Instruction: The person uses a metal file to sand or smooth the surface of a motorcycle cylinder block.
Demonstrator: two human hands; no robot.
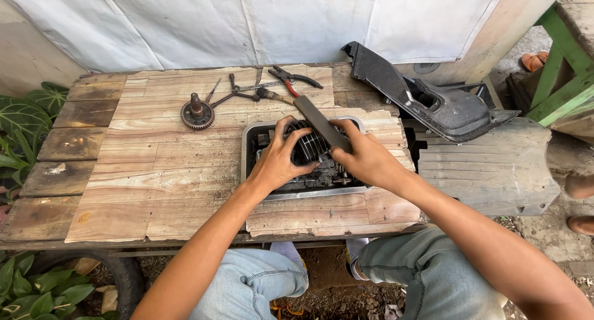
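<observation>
The left hand is clamped around a dark finned engine cylinder that sits in a shallow metal tray near the middle of the counter. The right hand is closed on a flat grey bar, probably a file or brush, laid slantwise across the top of the fins. Judging by the black grime and loose bits lying in the tray around the cylinder, the scrubbing looks well under way but not finished: the fins remain dark and dirty. On the far side of the counter lie a rusty gear on a short shaft, red-handled pliers and a few thin tools, none of them touched. The counter is made of rough, mismatched wooden planks, worn and stained. To the right rests a black plastic vehicle panel, beyond it green-painted wooden framing. A white sheet hangs behind, and leafy plants grow at the left.
</observation>
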